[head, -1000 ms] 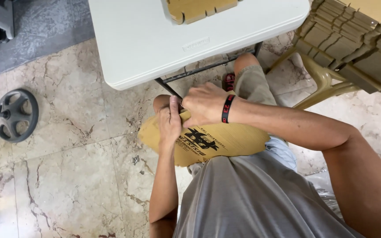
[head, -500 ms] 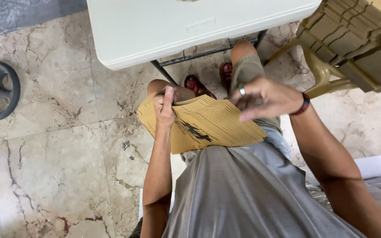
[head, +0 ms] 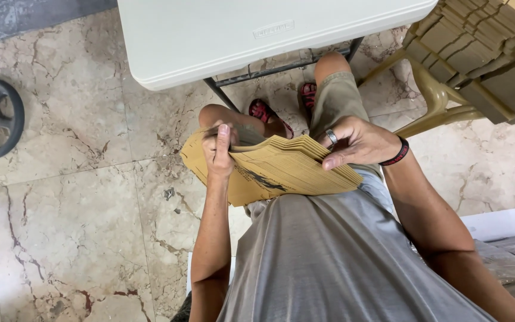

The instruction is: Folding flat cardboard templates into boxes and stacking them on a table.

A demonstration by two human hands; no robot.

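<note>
Between the hands, the fanned cardboard sheets (head: 281,170) may slip: left hand (head: 220,152) pinches one edge, right hand (head: 353,143) seemingly only thumbs the other.

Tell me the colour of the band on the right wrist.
The wristband on the right hand is black with a red edge, seen in the head view.

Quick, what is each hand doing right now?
Left hand: closed on one end of the stack of flat brown cardboard sheets.
Right hand: fingers curled on the stack's far edge, fanning the sheets.
</note>
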